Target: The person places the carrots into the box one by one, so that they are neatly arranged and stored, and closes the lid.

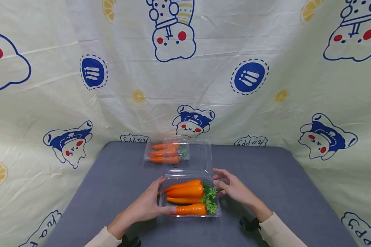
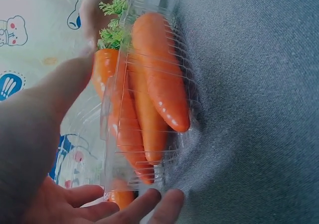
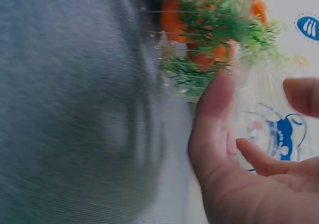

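An open clear plastic clamshell box (image 1: 217, 213) lies on the grey table, its lid (image 1: 201, 161) folded back. Inside are several orange carrots (image 1: 185, 190) with green leafy tops (image 1: 211, 199) toward the right. My left hand (image 1: 145, 202) spans the box's left end, thumb stretched over a carrot tip at the front and fingers by the rear corner. In the left wrist view, the fingers (image 2: 144, 204) lie loosely beside the box's end. My right hand (image 1: 235, 187) is at the right side near the leaves, fingers relaxed; whether it touches the box is unclear.
Behind the lid sits another clear box (image 1: 146, 154) of carrots, partly seen through the lid. The grey table (image 1: 266, 171) ends at a patterned cloth backdrop (image 1: 219, 103). Dark wrist straps (image 1: 249, 224) show at both sleeves.
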Tool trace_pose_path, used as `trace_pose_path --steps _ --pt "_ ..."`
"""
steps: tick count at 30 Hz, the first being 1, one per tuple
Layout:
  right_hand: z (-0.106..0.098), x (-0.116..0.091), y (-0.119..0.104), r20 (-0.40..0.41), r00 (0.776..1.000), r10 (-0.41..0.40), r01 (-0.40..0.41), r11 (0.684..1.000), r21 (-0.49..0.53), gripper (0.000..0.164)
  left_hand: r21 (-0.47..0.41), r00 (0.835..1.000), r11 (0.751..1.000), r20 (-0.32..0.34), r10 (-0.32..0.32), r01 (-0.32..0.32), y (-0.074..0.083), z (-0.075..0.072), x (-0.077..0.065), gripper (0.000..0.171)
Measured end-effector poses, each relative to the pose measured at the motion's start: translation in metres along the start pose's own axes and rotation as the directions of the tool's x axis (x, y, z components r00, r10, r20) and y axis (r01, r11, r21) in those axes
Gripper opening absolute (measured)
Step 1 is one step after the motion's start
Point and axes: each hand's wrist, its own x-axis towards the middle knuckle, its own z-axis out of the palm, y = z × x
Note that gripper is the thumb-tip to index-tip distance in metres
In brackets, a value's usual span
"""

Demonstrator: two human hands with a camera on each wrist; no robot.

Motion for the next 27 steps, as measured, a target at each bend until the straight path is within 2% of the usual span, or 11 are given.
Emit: trace_pose_path --steps 4,8,10,12,14,17,22,27 --pt "-0.002 0.003 0.009 0.071 0.997 0.043 -0.053 0.989 0.136 0.079 -0.030 0.996 1.000 -0.087 -0.010 0.007 0.000 0.001 0.003 0.091" --pt "-0.003 0.008 0.017 0.079 0.995 0.066 -0.079 0.982 0.172 0.089 -0.075 0.981 0.997 -0.192 -0.032 0.018 0.001 0.000 0.011 0.051" --pt "-0.003 0.010 0.019 0.080 0.994 0.069 -0.082 0.982 0.171 0.090 -0.140 0.973 0.990 -0.224 -0.050 0.019 0.001 -0.001 0.015 0.042" --pt "-0.004 0.010 0.021 0.087 0.994 0.066 -0.080 0.983 0.166 0.091 -0.220 0.969 0.975 -0.237 -0.070 0.016 0.000 -0.002 0.019 0.043" --pt "-0.004 0.010 0.023 0.097 0.994 0.060 -0.076 0.982 0.171 0.089 -0.301 0.968 0.953 -0.233 -0.094 0.021 -0.001 -0.004 0.022 0.051" --pt "-0.006 0.009 0.024 0.116 0.992 0.048 -0.069 0.979 0.191 0.086 -0.367 0.971 0.930 -0.210 -0.115 0.031 -0.003 -0.007 0.025 0.064" --pt "-0.007 0.008 0.027 0.138 0.990 0.030 -0.058 0.977 0.205 0.085 -0.399 0.978 0.916 -0.177 -0.112 0.033 -0.006 -0.010 0.027 0.070" --pt "-0.008 0.007 0.029 0.138 0.990 0.012 -0.042 0.974 0.222 0.083 -0.412 0.975 0.910 -0.179 -0.133 0.049 -0.007 -0.011 0.028 0.066"
